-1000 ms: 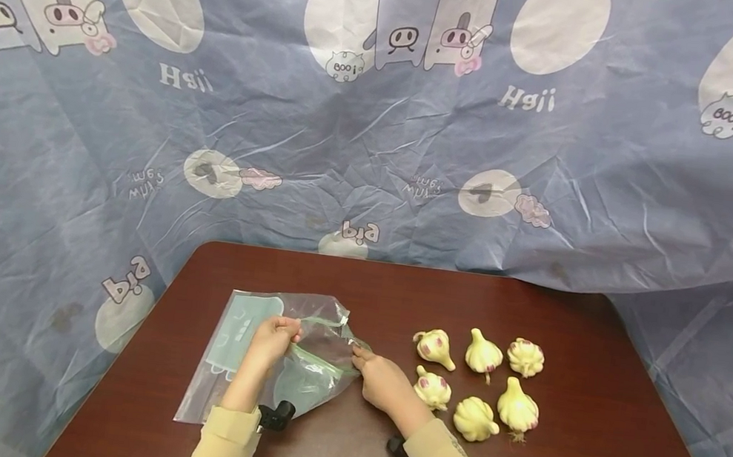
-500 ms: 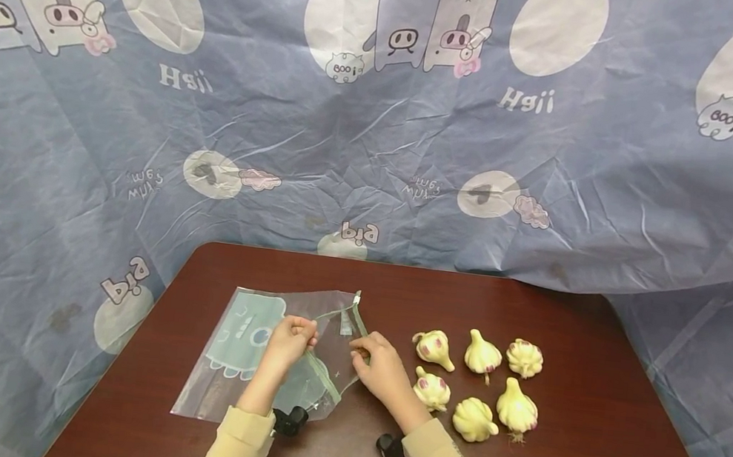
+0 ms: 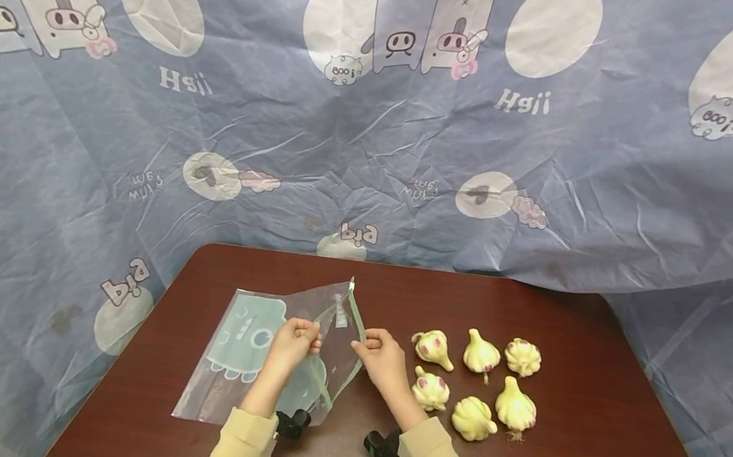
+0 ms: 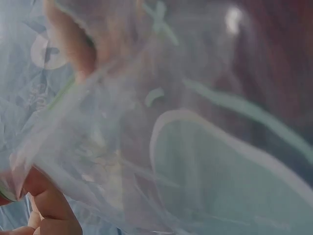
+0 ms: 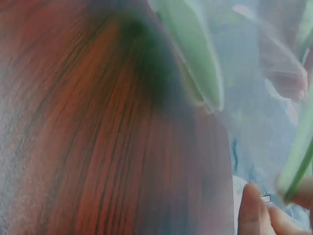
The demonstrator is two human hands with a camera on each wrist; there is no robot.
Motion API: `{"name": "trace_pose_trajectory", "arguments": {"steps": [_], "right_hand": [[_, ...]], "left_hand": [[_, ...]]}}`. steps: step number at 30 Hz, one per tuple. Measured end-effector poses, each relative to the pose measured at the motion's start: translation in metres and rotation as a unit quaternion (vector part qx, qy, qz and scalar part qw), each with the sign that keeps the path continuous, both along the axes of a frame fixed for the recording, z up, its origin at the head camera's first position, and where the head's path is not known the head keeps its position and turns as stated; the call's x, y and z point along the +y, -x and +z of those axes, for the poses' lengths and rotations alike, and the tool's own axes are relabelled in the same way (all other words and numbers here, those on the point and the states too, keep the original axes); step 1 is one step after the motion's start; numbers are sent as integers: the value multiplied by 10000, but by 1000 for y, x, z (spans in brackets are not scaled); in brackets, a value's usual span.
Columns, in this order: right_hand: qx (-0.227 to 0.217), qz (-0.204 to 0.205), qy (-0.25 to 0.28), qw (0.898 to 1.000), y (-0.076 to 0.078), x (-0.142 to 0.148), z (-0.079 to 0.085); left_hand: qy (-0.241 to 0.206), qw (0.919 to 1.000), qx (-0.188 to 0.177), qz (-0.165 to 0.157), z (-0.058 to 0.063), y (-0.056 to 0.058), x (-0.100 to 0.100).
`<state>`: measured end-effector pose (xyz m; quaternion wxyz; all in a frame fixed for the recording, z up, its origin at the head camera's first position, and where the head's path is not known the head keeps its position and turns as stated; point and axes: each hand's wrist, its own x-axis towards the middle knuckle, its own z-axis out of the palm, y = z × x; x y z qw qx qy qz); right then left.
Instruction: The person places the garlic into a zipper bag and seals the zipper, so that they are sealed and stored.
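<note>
Behind the bag (image 3: 253,347), blue patterned cloth (image 3: 376,140); beneath it, brown table (image 3: 599,372). Pinching the bag's left rim with left hand (image 3: 293,341), right rim with right hand (image 3: 383,355); right of the bag, six garlic bulbs (image 3: 481,354). Now gaping wider, presumably being worked open. Close up only from right wrist: green strip (image 5: 299,152) at fingertips (image 5: 302,193)

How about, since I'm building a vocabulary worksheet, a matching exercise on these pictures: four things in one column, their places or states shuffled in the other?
Column one
1. Left hand
2. Right hand
3. Garlic bulbs
4. Patterned cloth

Column two
A. Pinches the mouth of the bag on the side nearer the garlic bulbs
B. Hangs behind the table, grey-blue with cartoon figures
C. Pinches the bag's mouth on the side farther from the garlic bulbs
D. Lie on the table, six in all

Pairs: 1-C, 2-A, 3-D, 4-B
</note>
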<state>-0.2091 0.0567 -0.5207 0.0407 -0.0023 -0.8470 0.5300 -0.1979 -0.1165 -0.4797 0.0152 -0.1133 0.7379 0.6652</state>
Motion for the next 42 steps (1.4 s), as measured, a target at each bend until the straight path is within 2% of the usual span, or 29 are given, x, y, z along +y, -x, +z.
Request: {"name": "trace_pose_trajectory", "arguments": {"steps": [3, 6, 11, 14, 19, 22, 27, 31, 36, 42], "right_hand": [[-567, 99, 279, 9980, 2, 4, -2], [-808, 19, 328, 9962, 4, 9, -5], [-988, -229, 387, 9941, 7, 16, -6], [-1025, -285, 490, 9931, 8, 19, -4], [-961, -302, 9, 9949, 10, 24, 4], [-961, -357, -261, 9944, 11, 27, 8], [-949, -450, -271, 9941, 10, 30, 7], [-897, -439, -285, 9946, 9, 32, 8], [-731, -331, -601, 9950, 8, 30, 14], [-496, -143, -1048, 9932, 7, 29, 19]], "left_hand": [[31, 9999, -113, -46, 1, -1, -1], [-78, 9998, -146, -63, 4, -1, -5], [-353, 9993, -94, 102, 14, -2, -16], [-590, 9982, -69, 68, 20, -3, -22], [-906, 9958, -104, -43, 28, -4, -28], [-956, 9953, -170, 14, 25, -2, -30], [-1059, 9943, -106, 7, 18, -2, -28], [-999, 9950, -14, -94, 17, -2, -18], [-1043, 9942, 53, -261, 14, 0, -2], [-985, 9950, -28, -174, 8, 2, 11]]}}
